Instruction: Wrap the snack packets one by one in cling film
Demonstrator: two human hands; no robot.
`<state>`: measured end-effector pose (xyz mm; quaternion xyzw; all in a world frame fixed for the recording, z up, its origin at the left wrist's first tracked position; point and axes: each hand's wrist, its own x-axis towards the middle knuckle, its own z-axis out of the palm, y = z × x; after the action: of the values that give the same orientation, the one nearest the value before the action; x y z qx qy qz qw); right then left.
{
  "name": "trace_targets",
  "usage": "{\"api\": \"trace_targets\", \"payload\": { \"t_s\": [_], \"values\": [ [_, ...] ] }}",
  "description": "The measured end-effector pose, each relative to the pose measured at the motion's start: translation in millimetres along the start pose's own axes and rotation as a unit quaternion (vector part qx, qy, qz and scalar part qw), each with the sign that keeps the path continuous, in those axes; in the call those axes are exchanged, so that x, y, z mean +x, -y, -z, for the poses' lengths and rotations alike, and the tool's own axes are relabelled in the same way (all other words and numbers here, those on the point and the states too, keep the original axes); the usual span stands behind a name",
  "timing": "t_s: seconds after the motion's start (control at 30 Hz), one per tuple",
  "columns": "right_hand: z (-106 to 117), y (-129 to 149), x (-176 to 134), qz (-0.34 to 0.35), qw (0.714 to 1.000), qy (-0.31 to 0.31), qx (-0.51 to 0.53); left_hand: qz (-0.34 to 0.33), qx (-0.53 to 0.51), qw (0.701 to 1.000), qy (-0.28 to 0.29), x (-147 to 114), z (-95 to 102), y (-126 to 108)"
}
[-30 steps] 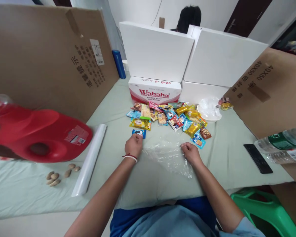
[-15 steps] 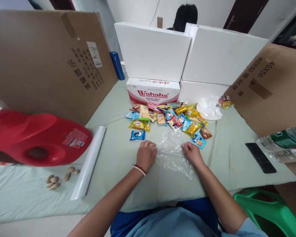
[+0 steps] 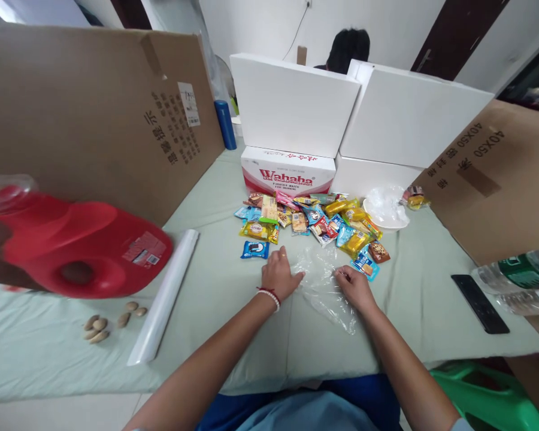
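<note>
Cloth spreads open between plastic bag and table edge.

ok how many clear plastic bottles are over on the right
2. The green-labelled bottle lies right of the phone, and the second bottle lies just nearer the person. Both run off the picture's edge, so more could be hidden.

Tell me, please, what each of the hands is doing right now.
Left hand: open, fingers spread, nothing visibly held.
Right hand: closed, pinching the edge of the clear plastic.
</note>
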<state>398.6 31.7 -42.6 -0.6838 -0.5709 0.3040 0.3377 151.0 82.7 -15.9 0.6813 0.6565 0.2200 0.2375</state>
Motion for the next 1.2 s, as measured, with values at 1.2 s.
{"api": "trace_targets", "payload": {
  "t_s": [1.2],
  "values": [
    [-64, 35, -106, 0.326, 0.907, 0.176, -0.2, 0.185, -0.211, 0.959, 0.047, 38, 14.4, 42]
  ]
}}
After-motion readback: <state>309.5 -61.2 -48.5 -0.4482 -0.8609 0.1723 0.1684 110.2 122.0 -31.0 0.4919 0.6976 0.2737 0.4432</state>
